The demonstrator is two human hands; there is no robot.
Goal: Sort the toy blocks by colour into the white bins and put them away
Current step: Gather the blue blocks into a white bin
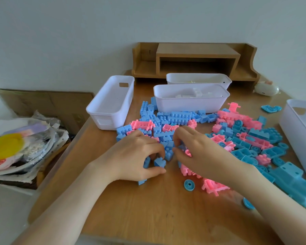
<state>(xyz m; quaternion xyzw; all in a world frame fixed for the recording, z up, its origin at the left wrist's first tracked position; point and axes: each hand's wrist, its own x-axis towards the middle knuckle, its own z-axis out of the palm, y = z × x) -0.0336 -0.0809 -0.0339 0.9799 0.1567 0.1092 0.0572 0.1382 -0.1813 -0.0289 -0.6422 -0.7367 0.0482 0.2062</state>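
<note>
Head view: a mixed pile of blue blocks and pink blocks is spread over the wooden worktop, in front of the white bins. An empty bin stands at the left of the pile. A middle bin holds white pieces, and a rear bin stands just behind it. A further bin is cut off by the right edge.

The left hand is set at the near edge of the pile. Its grip is closed, with a small blue block pinched between thumb and fingertips; other blue pieces lie under the palm. The right hand is curled down over blue and pink pieces beside it. Whether its grip is clamped on a piece cannot be told, since the fingertips are buried in the pile.

The blocks are judged to be light, hollow, rigid plastic with smooth walls and studded tops. Little force should be needed, and breakage is unlikely. Each block is best taken across its two flat side walls, not by the studs, where the hold would be less sure. Several may be gathered at once. Pieces pressed together may lift as one, so colours should be checked before release. The loose blue wheel may roll if nudged.
</note>
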